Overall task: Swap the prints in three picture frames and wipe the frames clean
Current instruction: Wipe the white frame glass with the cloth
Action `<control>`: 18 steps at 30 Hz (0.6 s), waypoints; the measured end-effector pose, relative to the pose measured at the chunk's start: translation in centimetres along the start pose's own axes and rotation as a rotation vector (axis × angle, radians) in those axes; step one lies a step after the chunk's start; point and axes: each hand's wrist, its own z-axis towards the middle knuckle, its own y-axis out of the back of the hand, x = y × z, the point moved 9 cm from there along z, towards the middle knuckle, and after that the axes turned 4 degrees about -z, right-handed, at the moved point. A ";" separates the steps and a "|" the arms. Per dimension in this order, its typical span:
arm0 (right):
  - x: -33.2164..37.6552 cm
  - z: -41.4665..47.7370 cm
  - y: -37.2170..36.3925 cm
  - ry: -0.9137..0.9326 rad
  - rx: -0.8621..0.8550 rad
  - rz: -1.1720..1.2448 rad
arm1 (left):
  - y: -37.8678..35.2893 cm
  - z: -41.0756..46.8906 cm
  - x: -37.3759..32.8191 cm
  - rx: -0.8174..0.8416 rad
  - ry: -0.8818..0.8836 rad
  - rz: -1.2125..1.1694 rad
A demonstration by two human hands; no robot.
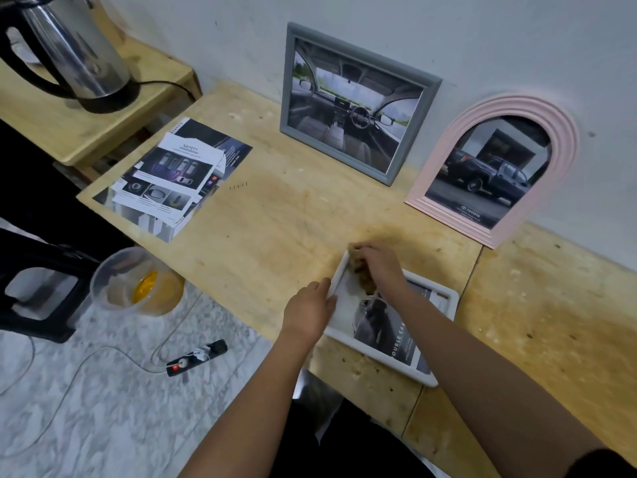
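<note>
A white frame (444, 298) lies flat on the wooden table (275, 229) near its front edge, with a car print inside. My right hand (377, 265) presses a brownish cloth (365, 282) onto the frame's upper left part, fingers curled round it. The frame's left edge is steadied by my left hand (308, 310), whose fingers lie against it. A grey frame (355, 101) with a car-interior print leans on the wall at the back. To its right leans a pink arched frame (496, 167) holding a pickup-truck print.
A stack of loose prints (172, 177) lies at the table's left end. A steel kettle (74, 51) stands on a lower table at far left. On the floor are a clear jug (134, 284) with yellow liquid, a black stool (38, 288), and a power strip (196, 357).
</note>
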 end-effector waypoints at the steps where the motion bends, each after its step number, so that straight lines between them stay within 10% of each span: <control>1: 0.5 0.1 1.1 0.008 -0.058 -0.011 | 0.2 -0.1 0.2 -0.005 0.014 -0.033; 7: 4.5 1.3 2.7 0.258 -0.166 -0.294 | 1.4 -2.7 1.0 -0.141 0.094 -0.279; 18: 2.9 0.8 -6.3 0.537 0.245 -1.191 | -0.3 -4.6 3.0 -0.047 0.285 -0.353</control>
